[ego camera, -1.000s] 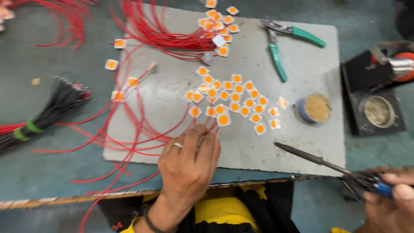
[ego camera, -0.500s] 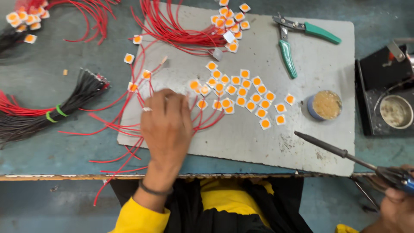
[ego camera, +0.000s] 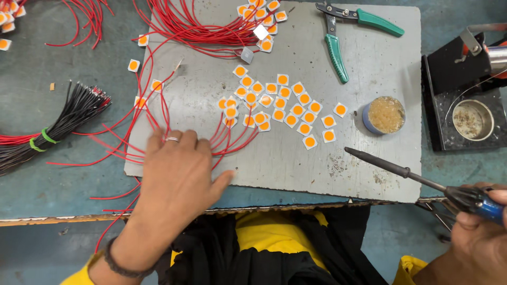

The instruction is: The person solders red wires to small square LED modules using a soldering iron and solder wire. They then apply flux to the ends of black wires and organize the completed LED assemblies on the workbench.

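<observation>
Thin red wires (ego camera: 158, 113) fan in loose loops over a scuffed grey board (ego camera: 369, 79). Small square white chips with orange centres (ego camera: 282, 103) lie scattered mid-board. Left hand (ego camera: 177, 171) lies flat and spread, palm down, on the wire ends at the board's near edge; fingertips hidden, probably pinching nothing. Right hand (ego camera: 478, 237) grips a soldering iron (ego camera: 401, 171) by its blue handle, tip over the board. Round flux tin (ego camera: 384, 114) just beside the chips. Green-handled pliers (ego camera: 343, 31) far side. Black wire bundle (ego camera: 58, 124) off-board left.

Bright, even overhead light, soft shadows, sharp focus, slight wide-angle bending at edges.
</observation>
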{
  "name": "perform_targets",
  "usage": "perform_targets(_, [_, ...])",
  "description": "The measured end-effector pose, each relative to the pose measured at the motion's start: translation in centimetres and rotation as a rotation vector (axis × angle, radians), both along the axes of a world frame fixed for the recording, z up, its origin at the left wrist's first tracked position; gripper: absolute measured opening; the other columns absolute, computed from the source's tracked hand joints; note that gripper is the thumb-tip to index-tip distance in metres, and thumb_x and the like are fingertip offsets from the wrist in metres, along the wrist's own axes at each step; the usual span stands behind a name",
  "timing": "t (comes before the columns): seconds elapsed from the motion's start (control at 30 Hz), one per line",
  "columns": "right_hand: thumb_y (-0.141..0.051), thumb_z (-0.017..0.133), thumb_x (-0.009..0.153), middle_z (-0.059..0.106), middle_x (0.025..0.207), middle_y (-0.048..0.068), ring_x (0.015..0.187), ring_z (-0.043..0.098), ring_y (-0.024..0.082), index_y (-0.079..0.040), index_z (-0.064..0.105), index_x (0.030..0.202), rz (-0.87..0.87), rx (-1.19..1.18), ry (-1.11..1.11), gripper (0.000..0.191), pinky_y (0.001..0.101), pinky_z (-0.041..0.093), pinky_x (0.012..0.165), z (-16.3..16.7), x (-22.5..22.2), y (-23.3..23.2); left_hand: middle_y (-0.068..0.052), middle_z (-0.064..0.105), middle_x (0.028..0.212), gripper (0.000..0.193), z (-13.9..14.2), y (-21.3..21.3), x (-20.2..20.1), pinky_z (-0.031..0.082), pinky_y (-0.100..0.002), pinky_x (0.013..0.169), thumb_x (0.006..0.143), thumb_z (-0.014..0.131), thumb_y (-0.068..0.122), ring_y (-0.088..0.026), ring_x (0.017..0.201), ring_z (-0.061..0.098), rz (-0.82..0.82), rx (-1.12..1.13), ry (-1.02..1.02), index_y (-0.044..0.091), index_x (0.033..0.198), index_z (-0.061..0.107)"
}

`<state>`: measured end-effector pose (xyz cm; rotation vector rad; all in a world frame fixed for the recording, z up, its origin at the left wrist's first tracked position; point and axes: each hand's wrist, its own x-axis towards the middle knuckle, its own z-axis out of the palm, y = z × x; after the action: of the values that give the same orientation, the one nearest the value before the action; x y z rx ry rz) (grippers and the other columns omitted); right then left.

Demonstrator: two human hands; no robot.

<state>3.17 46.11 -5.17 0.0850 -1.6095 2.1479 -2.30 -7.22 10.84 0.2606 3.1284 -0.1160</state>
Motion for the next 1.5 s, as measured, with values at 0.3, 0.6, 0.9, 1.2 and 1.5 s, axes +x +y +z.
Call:
perform_targets(0.3, [-0.010, 0.052, 0.112, 0.056, 0.096, 0.017, 0.070, 0.052, 0.022, 0.004, 0.055, 0.108, 0.014, -0.017, 0.031, 0.015, 0.0347, 0.052, 0.080, -0.1, -0.1, -0.6, -0.011, 0.070, 0.074, 0.002, -2.1, -1.6, -5.1, 0.052, -0.046, 0.062, 0.074, 0.069, 0.011, -0.032, 0.072, 0.070, -0.413, 0.062, 0.077, 0.011, 0.073, 0.071])
perform_targets(0.6, [-0.009, 0.052, 0.111, 0.054, 0.096, 0.015, 0.065, 0.053, 0.021, 0.004, 0.053, 0.104, -0.153, 0.006, 0.000, 0.015, 0.0273, 0.048, 0.068, 0.6, 0.7, -2.0, -0.024, 0.072, 0.082, 0.018, -1.9, -3.7, -9.3, 0.052, -0.054, 0.076, 0.075, 0.061, 0.016, -0.043, 0.083, 0.069, -0.111, 0.265, -0.343, 0.004, 0.085, 0.071])
perform_targets(0.9, [-0.011, 0.055, 0.110, 0.058, 0.099, 0.017, 0.067, 0.057, 0.023, 0.004, 0.054, 0.104, -0.117, -0.094, -0.024, 0.016, 0.0283, 0.047, 0.066, 0.5, -0.2, -1.4, -0.004, 0.051, 0.057, 0.044, 3.1, -4.5, -14.0, 0.023, -0.030, 0.039, 0.101, 0.057, 0.042, -0.011, 0.044, 0.036, 0.436, 1.186, -0.512, 0.004, 0.081, 0.066])
perform_targets(1.2, [-0.019, 0.043, 0.120, 0.059, 0.098, 0.019, 0.085, 0.064, 0.028, 0.006, 0.055, 0.123, -0.092, -0.133, 0.022, 0.028, 0.0412, 0.058, 0.091, -0.7, -1.6, -0.1, 0.000, 0.049, 0.059, 0.029, 10.9, -3.6, -13.6, 0.026, -0.023, 0.041, 0.109, 0.049, 0.031, -0.006, 0.044, 0.033, 0.076, 1.523, -0.385, 0.009, 0.100, 0.066])
perform_targets(1.5, [-0.018, 0.039, 0.117, 0.059, 0.096, 0.019, 0.077, 0.060, 0.025, 0.008, 0.053, 0.127, -0.104, -0.119, 0.020, 0.031, 0.0433, 0.056, 0.100, 0.3, -2.3, -1.2, -0.007, 0.068, 0.085, 0.009, 12.0, -5.4, -15.0, 0.044, -0.039, 0.063, 0.113, 0.059, 0.013, -0.027, 0.073, 0.064, -0.493, 0.106, 0.807, 0.009, 0.106, 0.064])
